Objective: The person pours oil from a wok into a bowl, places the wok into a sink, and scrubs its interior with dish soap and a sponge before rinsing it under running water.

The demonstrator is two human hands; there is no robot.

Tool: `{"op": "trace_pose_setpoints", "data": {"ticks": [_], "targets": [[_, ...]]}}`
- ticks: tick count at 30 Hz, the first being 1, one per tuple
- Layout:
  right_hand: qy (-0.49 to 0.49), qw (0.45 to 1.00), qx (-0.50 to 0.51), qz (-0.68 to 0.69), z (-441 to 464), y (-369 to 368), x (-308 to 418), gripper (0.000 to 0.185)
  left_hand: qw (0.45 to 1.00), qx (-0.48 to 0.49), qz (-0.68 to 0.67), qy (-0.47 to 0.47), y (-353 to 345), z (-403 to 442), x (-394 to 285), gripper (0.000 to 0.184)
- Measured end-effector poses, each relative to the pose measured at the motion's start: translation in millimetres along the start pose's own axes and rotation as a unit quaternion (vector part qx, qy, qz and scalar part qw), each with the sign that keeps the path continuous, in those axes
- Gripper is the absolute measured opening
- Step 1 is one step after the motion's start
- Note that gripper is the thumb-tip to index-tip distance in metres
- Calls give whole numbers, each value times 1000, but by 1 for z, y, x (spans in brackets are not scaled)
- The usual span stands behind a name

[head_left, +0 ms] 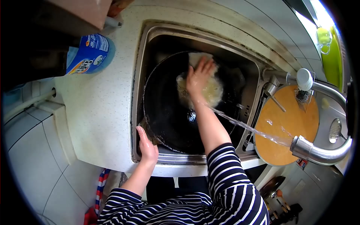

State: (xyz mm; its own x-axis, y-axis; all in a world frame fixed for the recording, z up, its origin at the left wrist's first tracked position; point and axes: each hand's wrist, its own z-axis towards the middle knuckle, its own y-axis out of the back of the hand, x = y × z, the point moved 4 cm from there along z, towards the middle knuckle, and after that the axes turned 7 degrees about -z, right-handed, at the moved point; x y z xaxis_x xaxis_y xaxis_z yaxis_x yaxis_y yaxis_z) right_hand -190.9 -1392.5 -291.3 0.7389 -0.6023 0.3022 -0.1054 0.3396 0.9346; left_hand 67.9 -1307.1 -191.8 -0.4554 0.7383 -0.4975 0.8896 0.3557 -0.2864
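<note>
A large black wok (pixel 165 97) lies in the metal sink (pixel 180 159). Inside it, my right hand (pixel 200 79) presses flat, fingers spread, against a pale, wet cloth-like piece (pixel 198 58). Cloudy, yellowish water (pixel 213 92) spreads beside and below that hand. At the sink's near left corner, my left hand (pixel 148 149) is around the wok's brownish handle (pixel 153 139), its fingers stretched up along the outer side. From the faucet (pixel 302 147) on the right, a stream of water (pixel 247 125) runs past my right forearm into the wok.
A blue-labelled bottle (pixel 92 54) stands on the left counter (pixel 97 112). To the right of the sink lies a round wooden board (pixel 287 127), with a white-capped shaker (pixel 304 79) and a faucet lever (pixel 275 97) nearby. A slotted ladle (pixel 335 130) hangs farther right.
</note>
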Motion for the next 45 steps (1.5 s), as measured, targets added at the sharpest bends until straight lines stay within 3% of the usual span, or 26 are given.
{"op": "trace_pose_setpoints", "data": {"ticks": [3,5,7,8,11,13,15,17,18,20,21,24,26,27,29,30,31,33,35,37,39,41,43,45], "targets": [[37,997,65,-26,-46,-5,-33,73,1000,-4,21,10,-3,-3,-4,89],[33,981,183,-58,-84,-3,-19,75,999,1,36,20,-5,-6,-5,93],[103,897,425,-55,-86,1,7,73,999,-6,36,26,0,-3,-3,90],[170,922,334,-92,-77,-6,10,67,999,-10,38,29,2,-3,-1,89],[203,956,170,-127,-26,-2,-8,61,999,9,42,22,-4,-5,-5,89],[231,950,128,-165,-16,21,-37,55,999,13,36,19,-2,-5,-4,89],[227,934,150,-232,-30,37,-76,55,999,43,22,16,0,-1,-1,89],[228,914,226,-249,-65,52,-101,55,995,94,4,15,5,5,3,91],[235,889,298,-258,-86,60,-105,58,998,53,16,22,5,2,3,91],[204,788,525,-249,-117,71,-95,67,998,-26,43,36,0,-3,-2,93],[190,766,590,-170,-127,79,-75,71,998,-29,46,32,1,-4,-3,92],[275,809,519,18,-158,53,-27,70,999,-19,44,25,0,-3,-1,92],[285,873,394,45,-136,17,-3,68,999,10,28,23,1,-1,-1,91],[265,895,356,-35,-114,6,8,65,999,27,20,23,0,0,0,91],[88,881,457,81,-69,10,3,61,998,62,11,26,0,1,-1,92],[82,904,419,24,-71,-2,-20,59,998,60,17,29,-1,-1,-3,93],[15,877,480,0,-65,3,-32,57,998,58,19,31,-3,-3,-4,93],[64,847,517,-105,-79,20,-60,54,998,44,27,35,4,1,0,95],[213,881,392,-160,-108,43,-67,50,998,33,29,33,4,1,1,95],[268,837,452,-149,-153,46,-67,63,999,7,36,31,1,-2,-1,93],[236,811,535,19,-168,60,-24,68,999,23,20,24,0,-1,-2,90],[226,808,515,177,-162,53,25,70,996,82,-21,11,3,4,2,87],[275,855,340,280,-137,13,58,70,999,17,-27,19,0,0,1,81],[207,918,223,256,-79,4,78,71,1000,-17,-17,19,9,5,6,81]]}}
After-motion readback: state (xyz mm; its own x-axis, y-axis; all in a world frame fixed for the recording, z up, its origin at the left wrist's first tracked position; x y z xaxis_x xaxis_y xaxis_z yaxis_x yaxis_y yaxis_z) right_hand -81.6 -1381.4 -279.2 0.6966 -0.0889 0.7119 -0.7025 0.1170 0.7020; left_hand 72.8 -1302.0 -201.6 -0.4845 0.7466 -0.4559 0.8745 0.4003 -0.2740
